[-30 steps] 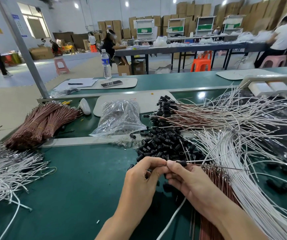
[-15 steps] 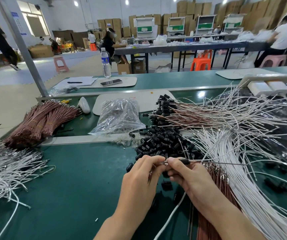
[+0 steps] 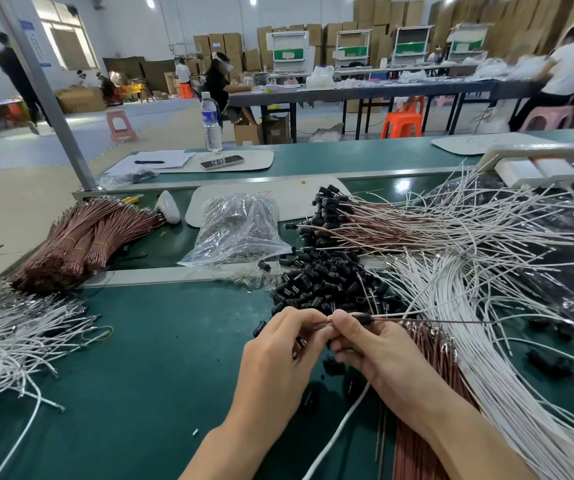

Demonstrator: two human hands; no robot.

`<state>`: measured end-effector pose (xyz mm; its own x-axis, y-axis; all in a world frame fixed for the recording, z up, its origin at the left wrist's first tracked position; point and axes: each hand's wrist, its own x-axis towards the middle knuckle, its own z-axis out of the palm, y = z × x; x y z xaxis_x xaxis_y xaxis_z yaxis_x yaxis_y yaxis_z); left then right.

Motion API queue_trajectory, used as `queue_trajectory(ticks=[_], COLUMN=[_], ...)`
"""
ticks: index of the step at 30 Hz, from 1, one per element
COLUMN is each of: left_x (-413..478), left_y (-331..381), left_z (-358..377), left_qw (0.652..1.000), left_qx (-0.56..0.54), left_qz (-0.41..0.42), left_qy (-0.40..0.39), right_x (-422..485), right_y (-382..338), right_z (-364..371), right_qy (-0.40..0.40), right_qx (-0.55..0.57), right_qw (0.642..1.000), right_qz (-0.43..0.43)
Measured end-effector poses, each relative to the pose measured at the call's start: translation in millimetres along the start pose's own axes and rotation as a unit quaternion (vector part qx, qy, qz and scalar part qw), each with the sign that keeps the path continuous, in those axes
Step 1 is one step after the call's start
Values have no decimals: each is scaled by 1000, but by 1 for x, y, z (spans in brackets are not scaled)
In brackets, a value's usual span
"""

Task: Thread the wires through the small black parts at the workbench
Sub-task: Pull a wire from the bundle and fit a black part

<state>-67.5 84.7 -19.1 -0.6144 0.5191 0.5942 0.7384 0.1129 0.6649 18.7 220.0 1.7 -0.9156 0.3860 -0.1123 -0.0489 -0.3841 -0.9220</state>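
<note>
My left hand [image 3: 278, 355] and my right hand [image 3: 379, 351] meet fingertip to fingertip over the green bench. Together they pinch the metal end of a thin brown wire [image 3: 445, 321] that runs off to the right. A small black part [image 3: 362, 318] sits on that wire just past my right thumb. A heap of loose black parts [image 3: 327, 285] lies right behind my hands. White wires [image 3: 479, 344] and brown wires [image 3: 424, 424] fan out at the right. Finished wires carrying black parts [image 3: 330, 216] are stacked further back.
A clear plastic bag [image 3: 240, 230] lies behind the heap. Bundled brown wires [image 3: 81, 237] and loose white wires [image 3: 11, 334] fill the left side. A metal rail [image 3: 160, 277] crosses the bench. A water bottle [image 3: 211, 121] and phone [image 3: 221, 162] sit far back. People work at distant tables.
The black part has slid a little further right along the wire, away from my fingertips. My hands have stayed in nearly the same spot. A person at far left has walked on.
</note>
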Motion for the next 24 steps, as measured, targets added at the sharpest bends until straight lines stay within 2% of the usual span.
queue_trajectory(ticks=[4, 11, 20, 24], left_x=[1, 2, 1, 1], left_y=[1, -3, -2, -5], left_z=[0, -3, -2, -1], left_qw=[1000, 998, 1000, 999], left_qx=[20, -1, 2, -25], left_qz=[14, -21, -15, -29], left_qy=[14, 62, 26, 36], right_x=[1, 2, -1, -1], right_y=[-3, -6, -4, -3], right_z=[3, 0, 0, 0], right_qy=[2, 45, 15, 3], right_qx=[35, 114, 51, 46], right_qw=[999, 992, 999, 999], right_qz=[7, -2, -5, -5])
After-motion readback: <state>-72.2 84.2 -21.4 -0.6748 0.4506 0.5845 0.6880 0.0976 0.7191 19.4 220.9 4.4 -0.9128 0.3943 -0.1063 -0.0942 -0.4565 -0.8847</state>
